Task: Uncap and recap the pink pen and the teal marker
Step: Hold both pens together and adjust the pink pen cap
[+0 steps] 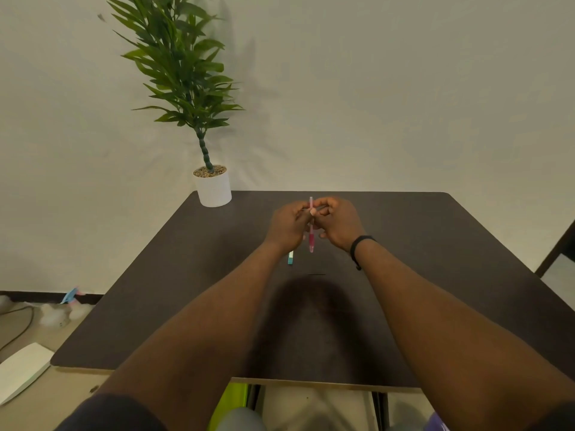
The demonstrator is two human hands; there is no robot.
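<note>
Both hands hold the pink pen [311,241] upright above the far middle of the dark table [186,275]. My left hand [286,227] and my right hand [337,222] meet around its middle, with the pen's thin top end poking up above the fingers and its darker pink lower end hanging below them. Whether its cap is on or off is hidden by the fingers. The teal marker [291,258] lies on the table just below my left hand; only its near end shows.
A potted green plant in a white pot [213,189] stands on the table's far left corner. A white sheet [21,371] and cables lie on the floor to the left. A dark chair edge [557,247] shows at the right.
</note>
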